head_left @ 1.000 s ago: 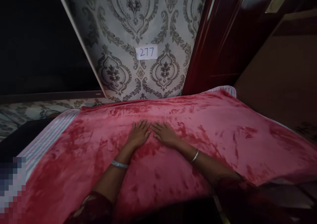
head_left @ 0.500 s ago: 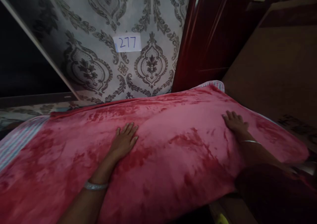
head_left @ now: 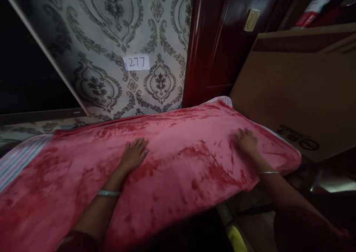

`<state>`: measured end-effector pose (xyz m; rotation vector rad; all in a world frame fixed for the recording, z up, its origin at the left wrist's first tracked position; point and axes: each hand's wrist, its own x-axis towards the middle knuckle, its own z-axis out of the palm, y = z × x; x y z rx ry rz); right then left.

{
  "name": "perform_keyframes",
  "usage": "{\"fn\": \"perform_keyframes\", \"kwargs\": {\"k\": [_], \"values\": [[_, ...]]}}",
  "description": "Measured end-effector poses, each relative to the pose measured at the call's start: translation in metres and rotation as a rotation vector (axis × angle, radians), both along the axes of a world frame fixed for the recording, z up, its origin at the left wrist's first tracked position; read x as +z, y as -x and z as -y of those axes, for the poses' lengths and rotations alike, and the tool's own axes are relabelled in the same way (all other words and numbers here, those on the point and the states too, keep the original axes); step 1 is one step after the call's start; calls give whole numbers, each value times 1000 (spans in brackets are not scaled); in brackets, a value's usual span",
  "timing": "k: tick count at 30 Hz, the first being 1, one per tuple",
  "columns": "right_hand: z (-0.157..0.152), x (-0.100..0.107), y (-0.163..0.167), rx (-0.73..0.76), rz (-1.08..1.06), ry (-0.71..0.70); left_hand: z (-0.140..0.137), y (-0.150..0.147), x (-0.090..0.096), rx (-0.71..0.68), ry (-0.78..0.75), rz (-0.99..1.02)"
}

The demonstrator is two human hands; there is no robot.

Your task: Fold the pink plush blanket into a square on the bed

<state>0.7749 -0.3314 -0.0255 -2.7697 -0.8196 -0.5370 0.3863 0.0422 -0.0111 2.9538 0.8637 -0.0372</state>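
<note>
A red and pink plush cloth (head_left: 172, 163) is spread across a padded surface, mostly smooth with darker brushed patches. My left hand (head_left: 134, 154) lies flat on its middle left part, fingers apart, a bracelet at the wrist. On the right part of the cloth rests my right hand (head_left: 246, 142), slightly blurred, its fingers spread and a little bent, with nothing in them. Striped fabric (head_left: 25, 157) shows from under the cloth at the left end, and a bit more striped fabric (head_left: 226, 101) at the far right corner.
Behind the cloth stands a patterned wall with a paper label (head_left: 137, 62) reading 277. A dark red door (head_left: 214, 40) and a large cardboard box (head_left: 294, 81) are at the right, a bottle (head_left: 317, 7) above the box. A dark screen (head_left: 33, 66) fills the left. Something yellow (head_left: 236, 239) shows below.
The view has shifted to the right, bringing more of the box and the bottle into sight. My right hand blurs as it moves over the cloth; my left hand stays in place on it.
</note>
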Motion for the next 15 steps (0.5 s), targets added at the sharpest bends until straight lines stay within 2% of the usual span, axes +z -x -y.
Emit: {"fn": "perform_keyframes", "kwargs": {"k": [1, 4, 7, 9, 11, 13, 15], "values": [[-27, 3, 19, 66, -72, -1, 3, 0, 4, 2, 13, 8], [-107, 9, 84, 389, -154, 49, 20, -6, 15, -14, 41, 44], [-162, 4, 146, 619, -172, 75, 47, -22, 17, -151, 83, 88], [-179, -6, 172, 722, -175, 99, 63, -35, 12, -260, 134, 59], [-184, -18, 185, 750, -164, 134, 67, -44, 5, -278, 150, 45], [-183, -27, 188, 731, -145, 167, 55, -45, -1, -214, 133, 51], [-180, -33, 187, 715, -130, 186, 29, -33, -2, -104, 109, 55]]}}
